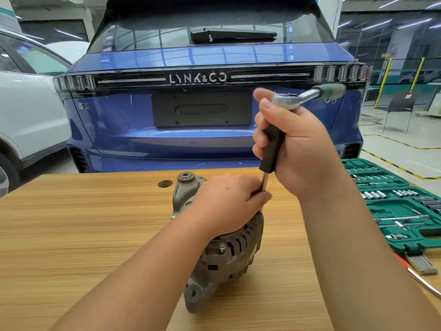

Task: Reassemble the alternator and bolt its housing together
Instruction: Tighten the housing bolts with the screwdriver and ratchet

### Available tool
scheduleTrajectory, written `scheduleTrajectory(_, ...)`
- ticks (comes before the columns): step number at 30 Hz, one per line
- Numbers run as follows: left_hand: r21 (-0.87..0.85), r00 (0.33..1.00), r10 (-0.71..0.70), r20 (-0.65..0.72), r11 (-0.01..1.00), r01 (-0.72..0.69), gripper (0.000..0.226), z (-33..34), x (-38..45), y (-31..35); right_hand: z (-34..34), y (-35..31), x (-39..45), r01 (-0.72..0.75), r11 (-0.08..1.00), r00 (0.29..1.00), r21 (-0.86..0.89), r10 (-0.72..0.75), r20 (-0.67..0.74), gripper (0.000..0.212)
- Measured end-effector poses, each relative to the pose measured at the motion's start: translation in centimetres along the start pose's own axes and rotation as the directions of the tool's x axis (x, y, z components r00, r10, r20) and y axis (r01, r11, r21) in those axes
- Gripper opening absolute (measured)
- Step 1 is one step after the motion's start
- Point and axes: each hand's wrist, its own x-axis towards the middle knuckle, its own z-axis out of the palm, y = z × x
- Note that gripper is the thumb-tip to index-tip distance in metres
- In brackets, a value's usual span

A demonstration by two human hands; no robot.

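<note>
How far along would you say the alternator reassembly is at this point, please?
Done: the alternator housing halves sit closed together on the wooden table. In hand: the left hand steadies it and pinches the extension shaft, while the right hand grips the black-handled driver under the ratchet. Left: bolt tightness cannot be judged.

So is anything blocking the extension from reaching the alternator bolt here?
Nothing visible blocks it. The left hand pinches the extension shaft right above the alternator, hiding its tip, so seating cannot be confirmed. The right hand grips the black handle.
</note>
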Motion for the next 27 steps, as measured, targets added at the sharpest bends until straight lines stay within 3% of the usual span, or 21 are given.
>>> scheduleTrajectory(2, -0.016, 1.0, -0.007, -0.001, 1.0, 0.007, 0.034, 0.0, 0.0, -0.1, 0.2, 0.5, -0.1, 0.083, 0.997, 0.996, -0.008, -0.082, 0.025, 0.033)
scheduleTrajectory(5, -0.028, 1.0, -0.009, -0.014, 1.0, 0.008, 0.037, 0.1, 0.0, -0.1, 1.1, 1.4, -0.1, 0.279, 0.943, 0.959, -0.179, -0.284, -0.003, 0.04)
scheduleTrajectory(7, -0.023, 1.0, -0.015, -0.025, 1.0, 0.014, 0.038, 0.1, -0.1, 0.0, 1.3, 1.7, -0.1, 0.316, 0.93, 0.948, -0.189, -0.319, 0.015, 0.046)
scheduleTrajectory(10, -0.027, 1.0, -0.024, -0.02, 0.999, 0.023, 0.038, 0.1, -0.1, 0.0, 1.0, 2.0, -0.1, 0.314, 0.938, 0.95, -0.145, -0.311, 0.041, 0.047)
scheduleTrajectory(16, -0.025, 0.999, -0.032, -0.007, 0.999, 0.031, 0.037, 0.0, -0.1, 0.0, 0.2, 1.4, -0.2, 0.146, 0.982, 0.977, 0.12, -0.162, 0.137, 0.042)
scheduleTrajectory(20, -0.031, 1.0, -0.03, -0.008, 0.999, 0.029, 0.036, 0.0, -0.2, 0.0, 0.5, 1.4, -0.1, 0.127, 0.992, 0.987, -0.01, -0.126, 0.097, 0.045)
scheduleTrajectory(23, -0.027, 1.0, -0.024, -0.012, 0.999, 0.023, 0.035, 0.0, -0.2, -0.1, 0.7, 1.4, -0.2, 0.096, 0.995, 0.991, -0.008, -0.095, 0.09, 0.042)
scheduleTrajectory(27, -0.022, 1.0, -0.021, -0.014, 1.0, 0.02, 0.036, 0.0, -0.1, -0.1, 1.2, 1.2, -0.5, 0.134, 0.987, 0.991, -0.085, -0.134, 0.002, 0.016)
